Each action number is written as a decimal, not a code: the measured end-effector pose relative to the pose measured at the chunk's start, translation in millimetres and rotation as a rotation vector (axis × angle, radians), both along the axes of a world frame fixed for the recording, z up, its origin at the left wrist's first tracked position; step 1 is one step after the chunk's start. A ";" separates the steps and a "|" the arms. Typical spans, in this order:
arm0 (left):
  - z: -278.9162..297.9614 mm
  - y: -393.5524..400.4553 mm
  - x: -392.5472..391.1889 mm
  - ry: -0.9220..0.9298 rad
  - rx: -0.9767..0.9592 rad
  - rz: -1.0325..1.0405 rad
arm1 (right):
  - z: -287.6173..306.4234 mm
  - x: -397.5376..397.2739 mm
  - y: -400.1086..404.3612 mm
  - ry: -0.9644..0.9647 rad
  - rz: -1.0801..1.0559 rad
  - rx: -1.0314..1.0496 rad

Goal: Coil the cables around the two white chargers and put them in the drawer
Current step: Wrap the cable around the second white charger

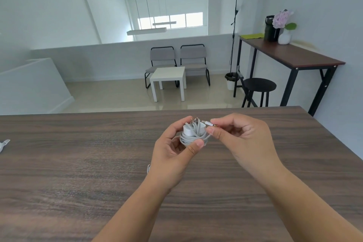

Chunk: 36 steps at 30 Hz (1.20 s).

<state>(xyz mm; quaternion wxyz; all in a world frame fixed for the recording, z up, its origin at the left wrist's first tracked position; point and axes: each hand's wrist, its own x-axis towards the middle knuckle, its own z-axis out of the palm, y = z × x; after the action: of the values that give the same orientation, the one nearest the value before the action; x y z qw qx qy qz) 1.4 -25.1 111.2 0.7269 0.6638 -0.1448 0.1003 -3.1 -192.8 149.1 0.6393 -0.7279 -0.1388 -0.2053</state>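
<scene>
Over the table: both hands are raised a little above the middle of the wood, close to each other.
Table [78, 173]: dark brown wood grain, it fills the lower half of the view.
Left hand [172, 151]: fingers and thumb are curled around the white charger, the thumb presses on the lower part of the coil.
Right hand [241, 135]: thumb and index finger pinch the free end of the cable, the other fingers are loosely curled (they hold nothing).
White charger [191, 128]: held in the left hand above the table, its metal prongs point up and away.
Cable [194, 138]: grey-white, wound in many loops around the charger; only a short end goes out to the right hand.
Cable end [208, 123]: white connector, just beside the charger, between the right fingertips.
White object [4, 144]: at the far left edge of the table, cut by the frame (I cannot tell what it is).
</scene>
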 end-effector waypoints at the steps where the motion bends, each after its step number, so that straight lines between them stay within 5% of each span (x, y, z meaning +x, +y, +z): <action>1: -0.8 1.1 0.2 -0.009 0.025 0.017 | 3.0 -1.8 -1.6 -0.031 -0.047 -0.143; 5: -0.3 3.2 0.2 -0.044 0.102 0.054 | 16.5 -6.5 -8.2 -0.182 -0.117 -0.575; 14: 4.9 0.4 -1.7 -0.101 0.216 0.034 | 37.2 -4.4 -15.5 -0.220 -0.004 -0.920; 22: 11.4 3.1 2.2 0.008 0.146 -0.034 | 43.3 1.9 -11.3 -0.008 0.008 -0.569; 28: 10.7 3.5 2.0 0.081 0.107 -0.057 | 45.6 3.0 -12.3 -0.055 0.083 -0.783; 36: 5.3 -6.7 -0.1 0.104 0.148 -0.047 | 43.8 7.5 -11.7 0.053 0.067 -0.756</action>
<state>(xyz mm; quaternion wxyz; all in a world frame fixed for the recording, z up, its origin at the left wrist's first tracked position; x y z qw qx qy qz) 1.3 -31.8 116.5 0.6847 0.7162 -0.1295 0.0378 4.4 -204.5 192.9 0.3352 -0.9125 -0.2120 -0.0996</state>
